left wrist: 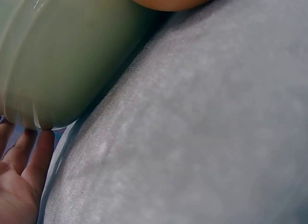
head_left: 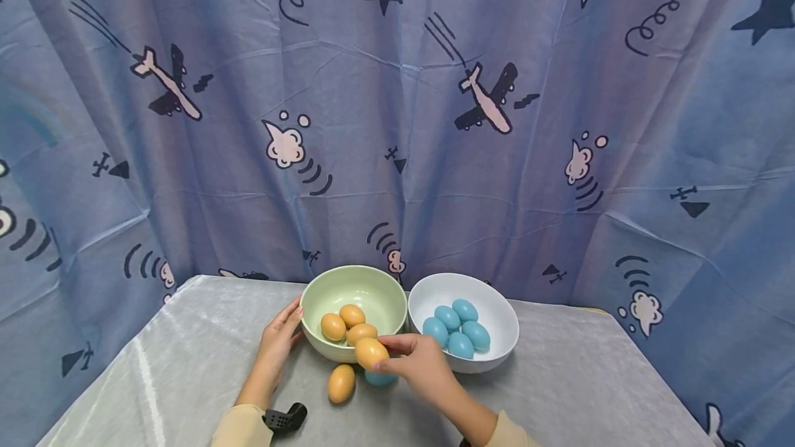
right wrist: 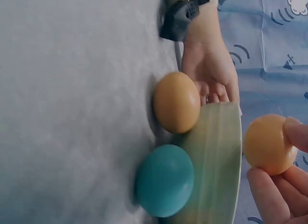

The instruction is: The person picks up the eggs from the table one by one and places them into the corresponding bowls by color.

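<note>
My right hand pinches an orange-yellow egg between thumb and fingers, over the front rim of the green bowl. Three similar eggs lie inside that bowl. At the bowl's left side, my left hand touches the outer wall; the left wrist view shows extended fingers with their tips against it. On the table in front of the bowl are another orange-yellow egg and a blue egg. The head view shows only part of this blue egg, below the held one.
A white bowl stands right beside the green one and contains several blue eggs. Grey cloth covers the table. Behind it hangs a blue-purple patterned curtain.
</note>
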Demonstrator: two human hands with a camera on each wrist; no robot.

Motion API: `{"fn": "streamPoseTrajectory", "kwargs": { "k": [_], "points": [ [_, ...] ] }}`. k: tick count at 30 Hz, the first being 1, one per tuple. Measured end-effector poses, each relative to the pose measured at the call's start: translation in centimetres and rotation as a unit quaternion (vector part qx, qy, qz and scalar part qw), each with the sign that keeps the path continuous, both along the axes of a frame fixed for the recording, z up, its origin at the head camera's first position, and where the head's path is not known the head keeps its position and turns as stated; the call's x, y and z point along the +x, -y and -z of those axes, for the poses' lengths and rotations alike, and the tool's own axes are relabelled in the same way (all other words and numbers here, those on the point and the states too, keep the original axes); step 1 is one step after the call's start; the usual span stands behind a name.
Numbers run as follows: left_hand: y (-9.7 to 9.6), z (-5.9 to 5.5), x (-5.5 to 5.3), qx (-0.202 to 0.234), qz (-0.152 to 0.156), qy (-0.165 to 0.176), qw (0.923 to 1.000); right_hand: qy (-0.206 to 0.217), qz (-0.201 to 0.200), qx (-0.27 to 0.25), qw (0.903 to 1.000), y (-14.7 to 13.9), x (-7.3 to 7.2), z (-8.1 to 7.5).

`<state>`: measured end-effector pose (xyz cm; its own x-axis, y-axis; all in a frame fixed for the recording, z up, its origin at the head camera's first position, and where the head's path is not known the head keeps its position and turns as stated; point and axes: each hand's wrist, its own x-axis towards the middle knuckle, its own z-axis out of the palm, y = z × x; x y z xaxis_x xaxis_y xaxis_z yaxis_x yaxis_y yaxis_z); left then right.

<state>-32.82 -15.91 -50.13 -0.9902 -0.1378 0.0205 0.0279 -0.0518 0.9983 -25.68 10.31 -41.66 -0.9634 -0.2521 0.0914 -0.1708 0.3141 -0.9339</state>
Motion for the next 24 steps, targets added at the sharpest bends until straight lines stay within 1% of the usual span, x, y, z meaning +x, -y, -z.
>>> {"fn": "streamPoseTrajectory", "kwargs": {
  "k": [3, 9, 16, 19, 24],
  "points": [
    [0.0, 0.0, 0.0, 0.001, 0.003, -0.005, 1.0000, -0.008, 0.010, -0.004, 0.9999, 0.1, -0.7, -0.3],
    [0.0, -0.1, 0.2, 0.001, 0.006, -0.007, 1.0000, -0.032, 0.043, -0.008, 0.9985, 0.5, -2.2, -0.6],
    [0.0, -0.1, -0.1, -0.005, -0.001, -0.002, 1.0000, -0.029, 0.062, -0.012, 0.9976, 0.8, -4.0, -0.9],
    [0.0, 0.0, -0.1, -0.001, 0.003, -0.007, 1.0000, -0.035, 0.074, -0.009, 0.9966, 1.0, -4.5, -0.9],
    [0.0, -0.1, 0.1, 0.005, 0.005, -0.004, 1.0000, -0.037, 0.095, 0.011, 0.9947, 1.4, -5.5, -0.9]
  ]
}}
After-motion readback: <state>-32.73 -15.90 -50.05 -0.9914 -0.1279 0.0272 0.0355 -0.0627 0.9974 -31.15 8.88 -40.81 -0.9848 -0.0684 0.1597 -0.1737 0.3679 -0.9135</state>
